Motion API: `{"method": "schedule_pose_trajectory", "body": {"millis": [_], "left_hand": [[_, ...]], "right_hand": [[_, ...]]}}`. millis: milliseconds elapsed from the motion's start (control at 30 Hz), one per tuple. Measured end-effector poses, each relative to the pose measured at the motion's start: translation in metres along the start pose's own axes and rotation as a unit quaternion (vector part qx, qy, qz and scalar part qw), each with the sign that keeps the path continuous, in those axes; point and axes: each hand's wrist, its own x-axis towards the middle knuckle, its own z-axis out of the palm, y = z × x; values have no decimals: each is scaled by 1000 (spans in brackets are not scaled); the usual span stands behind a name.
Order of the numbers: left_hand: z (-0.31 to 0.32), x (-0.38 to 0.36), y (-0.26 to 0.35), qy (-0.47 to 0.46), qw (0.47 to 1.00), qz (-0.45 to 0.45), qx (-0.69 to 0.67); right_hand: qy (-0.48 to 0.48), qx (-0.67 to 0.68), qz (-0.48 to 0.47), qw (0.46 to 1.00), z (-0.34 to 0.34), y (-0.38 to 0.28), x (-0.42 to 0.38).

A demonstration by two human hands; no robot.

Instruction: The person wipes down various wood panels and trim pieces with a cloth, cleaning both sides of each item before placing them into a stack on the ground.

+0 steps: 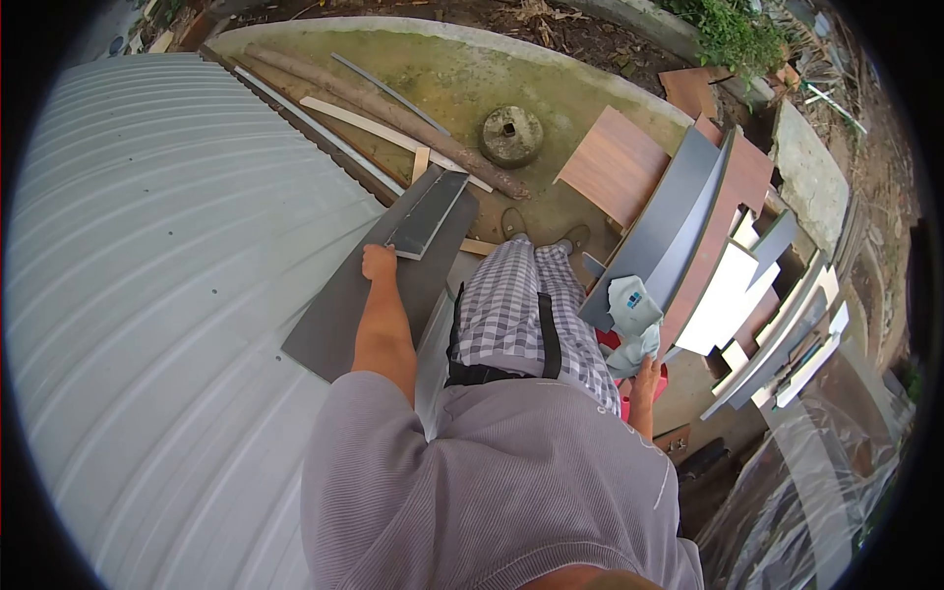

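My left hand (378,262) is closed around the near end of a narrow dark board (431,218) with a white edge. This board lies on a wider dark grey panel (344,315), which rests on corrugated metal sheeting. At my right side, my right hand (646,382) grips a crumpled pale plastic bag (634,313) with a small blue print. Its fingers are partly hidden by the bag. Something red (644,393) shows behind the bag and hand.
Corrugated metal sheeting (147,246) fills the left. Stacked boards and offcuts (728,285) lean at the right, by a brown panel (612,165). A round concrete block (511,136) and long wooden poles (364,103) lie ahead of my feet. Clear plastic sheeting (816,492) is at lower right.
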Motion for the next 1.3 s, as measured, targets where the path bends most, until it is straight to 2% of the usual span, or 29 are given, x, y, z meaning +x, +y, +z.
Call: {"method": "schedule_pose_trajectory", "body": {"millis": [67, 200, 333, 433, 500, 533, 600, 667, 733, 800, 833, 867, 900, 933, 1000, 1033, 1067, 1133, 1200, 1233, 1300], "left_hand": [[-5, -13, 17, 13, 999, 20, 40], [10, -20, 37, 34, 988, 76, 127], [7, -36, 56, 34, 985, 79, 146], [4, -48, 73, 28, 983, 114, 139], [10, -61, 92, 23, 973, 222, 55], [15, -69, 105, 20, 971, 232, 58], [28, -90, 132, -39, 935, 351, 8], [36, -123, 164, -128, 900, 416, -31], [52, -162, 193, -180, 860, 478, 0], [76, -195, 216, -270, 822, 500, 24], [80, -213, 228, -332, 786, 514, 89], [83, -231, 239, -390, 742, 523, 153], [96, -245, 244, -391, 738, 525, 163], [112, -256, 247, -411, 716, 525, 207], [141, -268, 248, -428, 689, 526, 256], [152, -273, 242, -421, 699, 520, 251], [163, -278, 236, -414, 711, 514, 244], [148, -293, 231, -430, 714, 514, 205], [147, -301, 226, -452, 745, 463, 162], [160, -299, 219, -455, 743, 462, 167], [182, -294, 209, -548, 771, 325, 13]], "right_hand": [[-3, 10, -32, 999, -5, 8, 6], [11, 27, -28, 999, -4, -7, -8], [7, 14, -26, 1000, -4, -5, -7], [9, -1, -4, 1000, 3, -11, -9], [17, -16, 15, 1000, 4, -11, -5], [10, -36, -5, 999, 3, 2, 3], [17, -52, -21, 998, 0, 31, 24], [29, -27, -85, 996, 3, 57, 46], [41, -7, -68, 997, 16, 2, 26], [89, 6, -130, 987, 20, -38, 23], [94, 11, -124, 988, 22, -62, 19], [81, 79, -143, 983, 24, -86, 16], [69, 146, -163, 973, 24, -97, 19], [76, 154, -158, 972, 23, -96, 27], [115, -23, -149, 982, 18, -94, 42], [120, -20, -144, 982, 16, -94, 45], [147, -118, -198, 962, 16, -93, 48], [186, -313, -298, 882, 20, -95, 55], [173, -311, -292, 888, 29, -93, 69], [145, -333, -310, 878, 34, -94, 74], [119, -355, -327, 868, 45, -95, 80]]}}
